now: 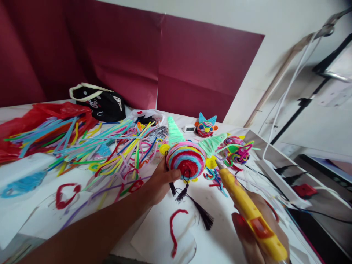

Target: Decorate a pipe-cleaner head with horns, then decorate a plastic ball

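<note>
My left hand (161, 183) is closed around the lower left side of a round pipe-cleaner ornament (183, 158). Rings of pink, blue, yellow and red wrap this ball, and two mint-green horns and yellow ears stick out of it. Black tassels (205, 216) hang from its underside. In my right hand (255, 223) is a yellow glue gun (250, 212), its metal nozzle close to the yellow ear on the right; whether they touch I cannot tell. Below the ornament a curved red pipe cleaner (173, 233) lies on a white sheet (154, 238).
Loose pipe cleaners (115, 146) spread across the left of the table, beside a red plastic bag (63, 110). A black pouch (101, 106), a small digital clock (189, 128) and a finished-looking horned figure (205, 125) stand behind. A power strip (286, 183) with cables lies at right.
</note>
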Demonstrator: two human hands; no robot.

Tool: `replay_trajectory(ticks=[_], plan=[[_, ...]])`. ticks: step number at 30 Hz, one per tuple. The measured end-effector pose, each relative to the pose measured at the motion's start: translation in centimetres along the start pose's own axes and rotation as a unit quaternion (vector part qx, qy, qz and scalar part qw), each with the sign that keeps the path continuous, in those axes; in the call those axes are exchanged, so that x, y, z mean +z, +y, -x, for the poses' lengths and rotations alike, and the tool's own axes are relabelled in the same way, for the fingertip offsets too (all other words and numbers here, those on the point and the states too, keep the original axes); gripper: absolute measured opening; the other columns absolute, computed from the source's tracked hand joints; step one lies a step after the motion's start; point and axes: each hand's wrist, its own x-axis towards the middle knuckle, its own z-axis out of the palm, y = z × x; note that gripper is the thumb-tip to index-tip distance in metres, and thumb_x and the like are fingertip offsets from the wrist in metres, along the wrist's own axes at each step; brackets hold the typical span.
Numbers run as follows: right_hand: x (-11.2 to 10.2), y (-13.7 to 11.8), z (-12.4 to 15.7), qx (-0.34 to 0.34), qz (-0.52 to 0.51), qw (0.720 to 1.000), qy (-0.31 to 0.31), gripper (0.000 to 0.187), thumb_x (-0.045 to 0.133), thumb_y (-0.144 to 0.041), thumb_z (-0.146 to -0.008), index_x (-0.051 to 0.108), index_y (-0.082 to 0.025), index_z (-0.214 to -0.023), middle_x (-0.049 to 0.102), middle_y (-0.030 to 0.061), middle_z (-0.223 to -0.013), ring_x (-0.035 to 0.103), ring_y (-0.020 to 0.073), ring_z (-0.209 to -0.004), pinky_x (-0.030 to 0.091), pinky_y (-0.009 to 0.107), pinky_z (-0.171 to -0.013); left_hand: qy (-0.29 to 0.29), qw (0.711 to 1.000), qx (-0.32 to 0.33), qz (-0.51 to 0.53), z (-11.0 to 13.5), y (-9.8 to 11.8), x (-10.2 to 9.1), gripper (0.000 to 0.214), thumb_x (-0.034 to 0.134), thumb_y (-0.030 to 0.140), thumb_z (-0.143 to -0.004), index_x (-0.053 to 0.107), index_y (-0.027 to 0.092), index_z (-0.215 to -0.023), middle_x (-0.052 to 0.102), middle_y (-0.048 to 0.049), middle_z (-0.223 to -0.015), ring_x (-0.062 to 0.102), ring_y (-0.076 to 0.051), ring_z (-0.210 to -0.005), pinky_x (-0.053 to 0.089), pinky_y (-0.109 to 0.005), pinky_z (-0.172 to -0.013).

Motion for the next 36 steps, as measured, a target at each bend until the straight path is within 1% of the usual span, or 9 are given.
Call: replay_trajectory(ticks=[5, 9, 14, 17, 21, 24, 29, 34, 36], plan=[[0.1, -1.0, 0.4, 0.054, -0.016, 0.998, 0.004, 0.031, 0.042, -0.048, -0.093, 0.055, -0.024, -0.106, 0.063, 0.0144, -0.106, 0.063, 0.0329, -0.095, 0.052, 0.044, -0.074, 0.006, 1.0, -0.005, -0.004, -0.1, 0.1, 0.3, 0.059, 0.087, 0.033, -0.055, 0.063, 0.021, -0.108, 0.072, -0.0054, -0.102, 0.064, -0.029, -0.105, 0.044, -0.046, -0.101], [0.2, -1.1, 0.6, 0.067, -0.034, 0.997, 0.016, 0.033, 0.043, -0.044, -0.093, 0.054, -0.023, -0.116, 0.063, 0.0134, -0.101, 0.065, 0.0316, -0.086, 0.052, 0.044, -0.072, 0.011, 1.0, -0.009, -0.003, 0.0, 0.2, 0.4, 0.059, 0.087, 0.034, -0.055, 0.063, 0.022, -0.108, 0.072, -0.0048, -0.102, 0.064, -0.028, -0.104, 0.044, -0.045, -0.1], [0.5, -0.3, 0.4, 0.027, -0.027, 0.999, 0.019, 0.033, 0.044, -0.044, -0.093, 0.054, -0.022, -0.115, 0.064, 0.0132, -0.101, 0.065, 0.0325, -0.091, 0.053, 0.045, -0.074, 0.002, 1.0, 0.0, -0.005, 0.1, 0.1, 0.1, 0.057, 0.085, 0.033, -0.058, 0.063, 0.022, -0.109, 0.072, -0.0055, -0.105, 0.064, -0.029, -0.107, 0.044, -0.046, -0.102], [0.6, 0.9, 0.1, -0.008, -0.006, 1.0, -0.009, 0.03, 0.042, -0.044, -0.094, 0.055, -0.022, -0.109, 0.064, 0.0134, -0.106, 0.064, 0.032, -0.095, 0.054, 0.044, -0.076, -0.009, 1.0, -0.005, -0.002, 0.0, -0.1, -0.2, 0.055, 0.084, 0.034, -0.061, 0.063, 0.022, -0.111, 0.072, -0.0069, -0.105, 0.065, -0.03, -0.107, 0.046, -0.049, -0.101], [-0.3, 2.6, 0.1, -0.043, 0.028, 0.998, -0.032, 0.026, 0.045, -0.031, -0.095, 0.049, -0.019, -0.117, 0.058, 0.0147, -0.118, 0.061, 0.0299, -0.104, 0.054, 0.043, -0.081, -0.017, 1.0, -0.004, 0.009, -0.3, -0.1, -0.3, 0.044, 0.082, 0.037, -0.066, 0.065, 0.021, -0.103, 0.072, -0.0066, -0.103, 0.065, -0.03, -0.108, 0.047, -0.051, -0.1], [-1.1, 3.7, 0.1, -0.104, 0.048, 0.987, -0.112, 0.031, 0.043, -0.021, -0.094, 0.043, -0.016, -0.124, 0.053, 0.0174, -0.123, 0.058, 0.0291, -0.111, 0.052, 0.043, -0.086, -0.003, 1.0, -0.008, 0.017, -0.5, 0.1, -0.2, 0.035, 0.083, 0.038, -0.064, 0.066, 0.02, -0.088, 0.072, -0.002, -0.083, 0.065, -0.03, -0.107, 0.047, -0.052, -0.101], [-0.7, 5.4, 0.0, -0.184, 0.104, 0.947, -0.24, 0.027, 0.042, -0.013, -0.092, 0.049, -0.012, -0.118, 0.06, 0.0168, -0.112, 0.062, 0.0267, -0.097, 0.053, 0.039, -0.08, 0.001, 1.0, -0.018, 0.012, -0.6, 0.1, 0.0, 0.032, 0.084, 0.039, -0.061, 0.066, 0.02, -0.078, 0.065, 0.0007, -0.06, 0.064, -0.032, -0.108, 0.047, -0.053, -0.1], [0.3, 6.4, -0.1, -0.168, 0.106, 0.92, -0.338, 0.026, 0.046, -0.01, -0.09, 0.058, -0.014, -0.113, 0.062, 0.0157, -0.113, 0.062, 0.0264, -0.098, 0.053, 0.04, -0.082, 0.004, 1.0, -0.004, 0.01, -0.8, -0.1, -0.3, 0.037, 0.085, 0.041, -0.06, 0.066, 0.019, -0.082, 0.069, 0.0008, -0.068, 0.066, -0.029, -0.105, 0.049, -0.05, -0.1], [0.1, 6.6, -0.4, -0.16, 0.091, 0.914, -0.363, 0.029, 0.047, -0.01, -0.089, 0.06, -0.014, -0.115, 0.062, 0.0164, -0.118, 0.062, 0.0274, -0.103, 0.053, 0.042, -0.085, -0.004, 1.0, -0.003, 0.005, -0.8, -0.1, -0.3, 0.035, 0.084, 0.042, -0.061, 0.064, 0.018, -0.077, 0.066, 0.0013, -0.061, 0.067, -0.028, -0.101, 0.05, -0.049, -0.098]])
